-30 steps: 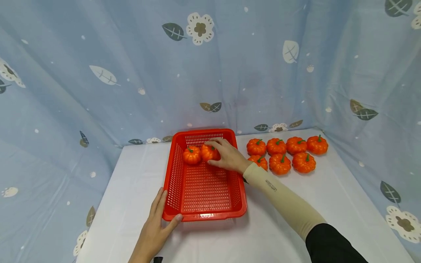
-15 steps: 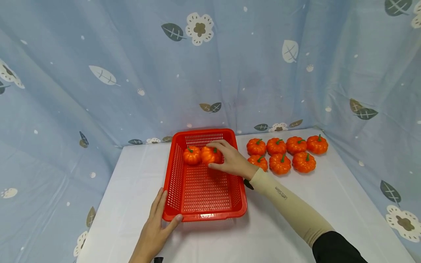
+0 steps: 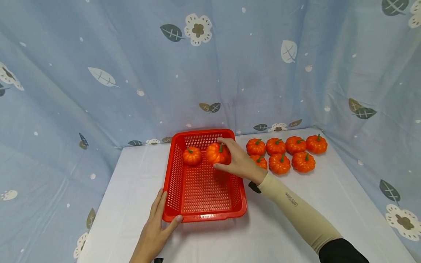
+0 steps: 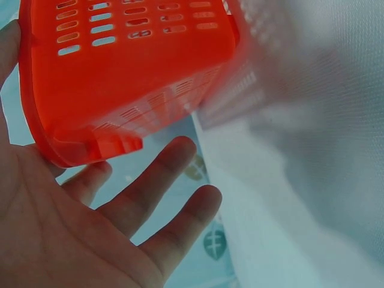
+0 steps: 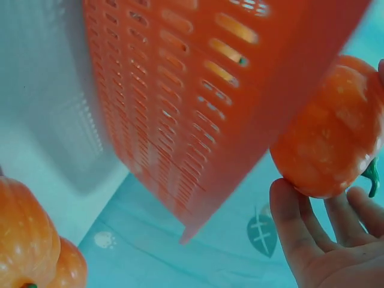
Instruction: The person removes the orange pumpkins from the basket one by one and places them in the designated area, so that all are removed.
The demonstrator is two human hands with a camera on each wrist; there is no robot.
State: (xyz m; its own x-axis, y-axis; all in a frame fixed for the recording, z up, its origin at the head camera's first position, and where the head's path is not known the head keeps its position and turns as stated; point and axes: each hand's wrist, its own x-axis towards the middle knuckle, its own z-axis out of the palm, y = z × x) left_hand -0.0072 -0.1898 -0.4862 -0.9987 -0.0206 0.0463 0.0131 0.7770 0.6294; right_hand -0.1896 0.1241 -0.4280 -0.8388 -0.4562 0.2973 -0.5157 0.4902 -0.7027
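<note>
My right hand grips a small orange pumpkin with a green stem, over the back right of the red basket. In the right wrist view that held pumpkin shows up at the basket's rim, with fingers around it. A second pumpkin sits inside the basket at the back left. At the basket's front left corner my left hand touches the rim, its fingers straight along the side and its thumb at the front. The left wrist view shows these fingers spread and extended beside the basket wall.
Right of the basket, several orange pumpkins stand in two rows on the white table, among them a front-row pumpkin and a back-row pumpkin. A blue patterned curtain borders the table at the back and sides.
My right hand has moved right with the pumpkin, which has come away from the pumpkin beside it and risen. The left hand keeps its place on the basket.
</note>
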